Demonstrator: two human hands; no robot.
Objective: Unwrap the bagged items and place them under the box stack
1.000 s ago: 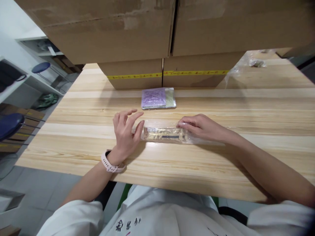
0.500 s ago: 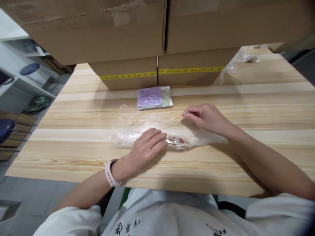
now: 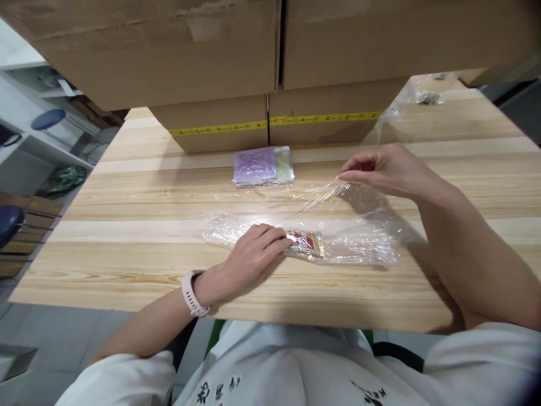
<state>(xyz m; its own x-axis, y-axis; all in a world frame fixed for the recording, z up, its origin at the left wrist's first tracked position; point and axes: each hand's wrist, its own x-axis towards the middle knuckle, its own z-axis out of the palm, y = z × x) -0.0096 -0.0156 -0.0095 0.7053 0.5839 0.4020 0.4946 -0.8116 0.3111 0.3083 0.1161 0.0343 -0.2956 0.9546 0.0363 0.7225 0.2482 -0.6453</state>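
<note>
soft, moderately bright indoor light falls over the wooden table (image 3: 127, 225), with a pale sheen near the middle of the frame. the cardboard boxes (image 3: 169, 62) across the top look dimmer and cast faint shadows on both sides. sharp white glints streak the clear film (image 3: 363, 248). a darker shadow lies under the right forearm (image 3: 477, 248). wide-angle stretching bends the edges, the right corners darken, and fine print looks soft.
</note>
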